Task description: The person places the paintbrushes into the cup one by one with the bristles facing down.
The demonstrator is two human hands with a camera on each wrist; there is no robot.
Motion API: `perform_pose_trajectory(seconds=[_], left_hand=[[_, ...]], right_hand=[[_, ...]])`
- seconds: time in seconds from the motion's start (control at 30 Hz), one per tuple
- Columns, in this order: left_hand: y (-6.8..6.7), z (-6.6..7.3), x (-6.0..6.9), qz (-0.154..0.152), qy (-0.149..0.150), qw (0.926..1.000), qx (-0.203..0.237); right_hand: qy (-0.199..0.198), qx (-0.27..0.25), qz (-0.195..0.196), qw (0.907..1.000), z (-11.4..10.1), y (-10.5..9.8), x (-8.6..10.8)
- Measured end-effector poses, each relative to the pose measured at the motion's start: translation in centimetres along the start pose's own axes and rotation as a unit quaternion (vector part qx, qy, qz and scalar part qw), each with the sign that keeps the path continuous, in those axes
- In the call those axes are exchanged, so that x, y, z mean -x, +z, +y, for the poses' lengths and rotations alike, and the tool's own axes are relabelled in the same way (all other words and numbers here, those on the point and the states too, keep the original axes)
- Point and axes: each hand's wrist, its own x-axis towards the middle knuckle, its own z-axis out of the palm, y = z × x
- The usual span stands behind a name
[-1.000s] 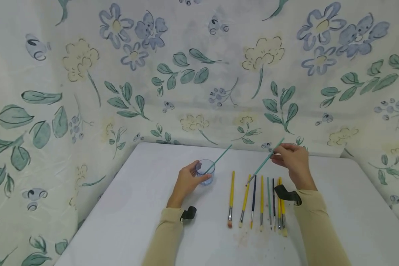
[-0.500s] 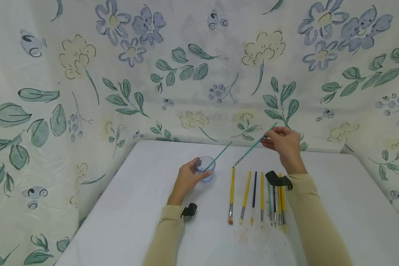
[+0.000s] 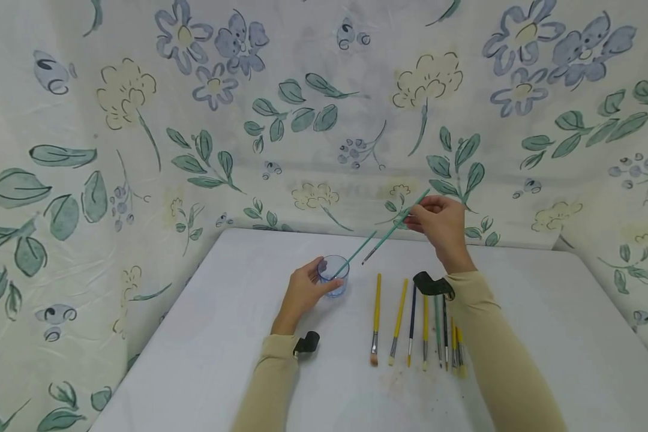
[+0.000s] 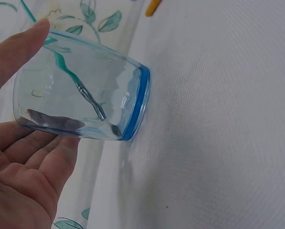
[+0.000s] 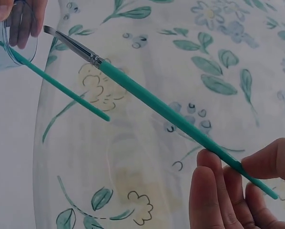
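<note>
My left hand [image 3: 305, 294] grips a clear bluish glass [image 4: 85, 86] around its side, thumb in front and fingers behind. Inside the glass leans a green paintbrush [image 4: 65, 67], bristles at the bottom and handle sticking out past the rim. My right hand [image 3: 440, 227] pinches a second green paintbrush [image 5: 157, 104] near the end of its handle. That brush slants with its bristles down and to the left, in the air right of the glass and apart from it. In the right wrist view the glass [image 5: 14, 47] shows at the upper left.
Several paintbrushes lie in a row on the white table [image 3: 205, 360], bristles toward me. Among them are a yellow brush [image 3: 377, 312] at the left and a dark blue brush [image 3: 412, 321]. A floral cloth [image 3: 324, 144] hangs behind the table.
My right hand has moved left and upward, carrying the green paintbrush from above the row toward the glass. My left hand stays in place around the glass.
</note>
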Motion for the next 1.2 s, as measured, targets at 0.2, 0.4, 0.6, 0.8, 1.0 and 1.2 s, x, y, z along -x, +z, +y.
perform_pose_trajectory(seconds=[0.2, 0.4, 0.6, 0.8, 1.0, 1.2], left_hand=[[0.0, -0.1, 0.2, -0.001, 0.003, 1.0000, 0.002], [0.0, -0.1, 0.1, -0.005, 0.000, 1.0000, -0.002], [0.1, -0.1, 0.0, -0.003, 0.006, 1.0000, 0.002], [0.0, -0.2, -0.1, -0.002, 0.008, 1.0000, 0.004], [0.1, -0.1, -0.1, 0.000, 0.012, 0.9999, 0.008], [0.0, 0.0, 0.1, 0.002, 0.005, 1.0000, 0.001]], right_hand=[[-0.023, 0.010, -0.011, 0.9996, 0.0, 1.8, -0.2], [-0.036, 0.027, -0.017, 0.9989, 0.2, 3.8, -0.2], [-0.042, 0.048, -0.028, 0.9976, 0.4, 5.3, 0.4], [-0.046, 0.086, -0.044, 0.9943, 1.3, 6.6, 0.8], [-0.045, 0.110, -0.059, 0.9911, 2.3, 7.4, 1.1], [-0.035, 0.121, -0.073, 0.9893, 2.9, 7.8, 1.4]])
